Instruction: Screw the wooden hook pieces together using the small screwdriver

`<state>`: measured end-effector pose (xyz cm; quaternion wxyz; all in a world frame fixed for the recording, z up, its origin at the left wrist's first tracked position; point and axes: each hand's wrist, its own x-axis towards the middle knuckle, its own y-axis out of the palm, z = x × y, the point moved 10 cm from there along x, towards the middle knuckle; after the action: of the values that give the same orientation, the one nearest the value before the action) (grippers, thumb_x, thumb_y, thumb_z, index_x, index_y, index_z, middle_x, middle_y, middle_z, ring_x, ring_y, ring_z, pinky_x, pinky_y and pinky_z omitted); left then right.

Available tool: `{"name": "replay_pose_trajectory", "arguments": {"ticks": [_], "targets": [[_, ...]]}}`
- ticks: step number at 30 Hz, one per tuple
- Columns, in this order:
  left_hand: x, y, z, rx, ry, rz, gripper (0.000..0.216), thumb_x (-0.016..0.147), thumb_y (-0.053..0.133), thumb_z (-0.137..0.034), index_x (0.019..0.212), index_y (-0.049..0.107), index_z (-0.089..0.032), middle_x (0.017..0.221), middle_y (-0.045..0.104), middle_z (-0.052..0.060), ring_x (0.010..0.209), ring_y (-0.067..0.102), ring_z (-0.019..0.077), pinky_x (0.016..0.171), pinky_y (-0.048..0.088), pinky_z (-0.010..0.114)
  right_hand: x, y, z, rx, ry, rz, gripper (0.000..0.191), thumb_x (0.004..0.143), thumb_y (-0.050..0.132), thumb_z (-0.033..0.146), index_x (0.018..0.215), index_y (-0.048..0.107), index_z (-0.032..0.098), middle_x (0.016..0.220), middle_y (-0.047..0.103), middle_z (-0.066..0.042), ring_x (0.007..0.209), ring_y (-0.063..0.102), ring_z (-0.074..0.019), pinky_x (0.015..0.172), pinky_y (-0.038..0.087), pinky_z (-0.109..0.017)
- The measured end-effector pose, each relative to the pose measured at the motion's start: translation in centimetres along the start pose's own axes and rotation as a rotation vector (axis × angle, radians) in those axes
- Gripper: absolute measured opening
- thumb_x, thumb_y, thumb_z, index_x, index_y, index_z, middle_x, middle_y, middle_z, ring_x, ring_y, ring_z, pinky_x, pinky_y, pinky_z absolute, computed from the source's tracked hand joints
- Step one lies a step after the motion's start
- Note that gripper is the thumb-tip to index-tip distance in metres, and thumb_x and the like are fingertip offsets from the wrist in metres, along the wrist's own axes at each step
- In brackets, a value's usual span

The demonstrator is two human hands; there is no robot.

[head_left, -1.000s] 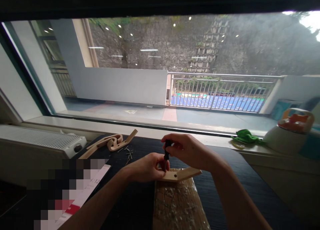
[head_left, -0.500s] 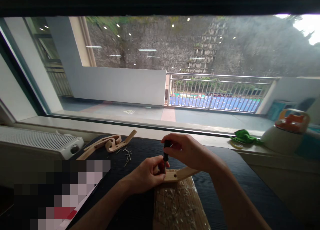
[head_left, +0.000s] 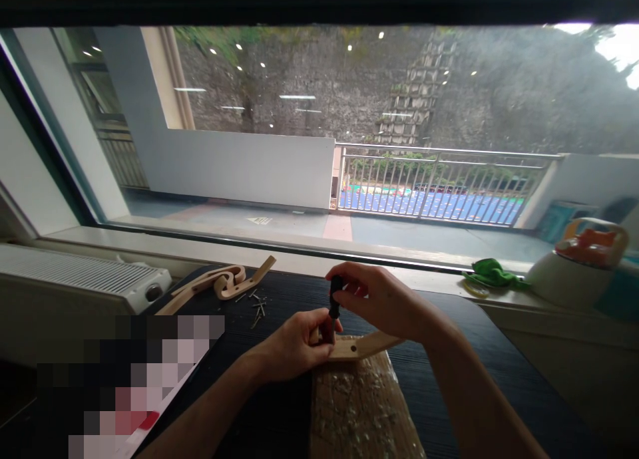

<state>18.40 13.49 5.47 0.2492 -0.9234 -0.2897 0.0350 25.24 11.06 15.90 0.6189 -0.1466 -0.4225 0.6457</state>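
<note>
My right hand (head_left: 372, 298) grips the black handle of a screwdriver (head_left: 335, 299), which stands nearly upright. Its shaft runs down beside the fingertips of my left hand (head_left: 299, 342). Those fingers are closed on the end of a pale wooden piece (head_left: 372, 346) with a dark hole in it. The screwdriver's tip is hidden behind my left fingers, and I cannot see whether a screw is under it. Beneath the wooden piece lies a brown board (head_left: 362, 406) with a rough, shiny surface.
Several screws (head_left: 258, 307) lie on the dark table (head_left: 449, 352), near curved wooden pieces (head_left: 227, 283). A radiator (head_left: 100, 273) stands at the left. On the right of the windowsill are a green cloth (head_left: 492, 273) and a white container (head_left: 569, 273) with an orange top.
The whole view has shifted slightly. My right fingers have changed their hold on the screwdriver, and more of its handle shows. My left hand stays on the wooden piece.
</note>
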Motion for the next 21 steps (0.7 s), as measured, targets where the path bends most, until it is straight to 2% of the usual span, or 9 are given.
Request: {"name": "replay_pose_trajectory", "arguments": {"ticks": [3,9,16,21], "targets": [[-0.11,-0.24,0.1,0.011,-0.005,0.016,0.023,0.073,0.057,-0.018,0.096,0.058,-0.015,0.07,0.047,-0.006,0.056,0.035,0.0061,0.051,0.03,0.018,0.12,0.06,0.03,-0.002,0.0,-0.005,0.023,0.08,0.054,0.021,0.102,0.06,0.023,0.075,0.062,0.002,0.066,0.056,-0.009,0.06,0.045,-0.022],[-0.56,-0.14,0.38,0.027,-0.037,0.129,0.036,0.07,0.062,-0.019,0.105,0.056,-0.017,0.086,0.055,-0.002,0.073,0.049,0.0107,0.065,0.041,0.021,0.07,0.23,0.03,-0.006,0.001,-0.012,0.024,0.079,0.055,0.02,0.102,0.06,0.024,0.074,0.062,0.002,0.066,0.056,-0.0089,0.061,0.045,-0.022],[-0.49,-0.02,0.13,-0.014,-0.03,0.129,0.036,0.071,0.06,-0.017,0.106,0.054,-0.016,0.09,0.058,-0.001,0.079,0.053,0.012,0.071,0.044,0.022,0.14,0.09,0.07,0.004,-0.009,-0.014,0.023,0.08,0.056,0.021,0.102,0.061,0.023,0.075,0.062,0.002,0.067,0.055,-0.0092,0.062,0.045,-0.022],[-0.23,0.03,0.14,-0.067,-0.027,0.069,0.035,0.07,0.06,-0.015,0.104,0.054,-0.016,0.09,0.059,-0.001,0.08,0.055,0.0118,0.073,0.045,0.022,0.16,0.04,0.02,-0.001,-0.02,-0.02,0.021,0.08,0.057,0.023,0.1,0.061,0.022,0.073,0.06,0.002,0.065,0.052,-0.0092,0.058,0.042,-0.023]]}}
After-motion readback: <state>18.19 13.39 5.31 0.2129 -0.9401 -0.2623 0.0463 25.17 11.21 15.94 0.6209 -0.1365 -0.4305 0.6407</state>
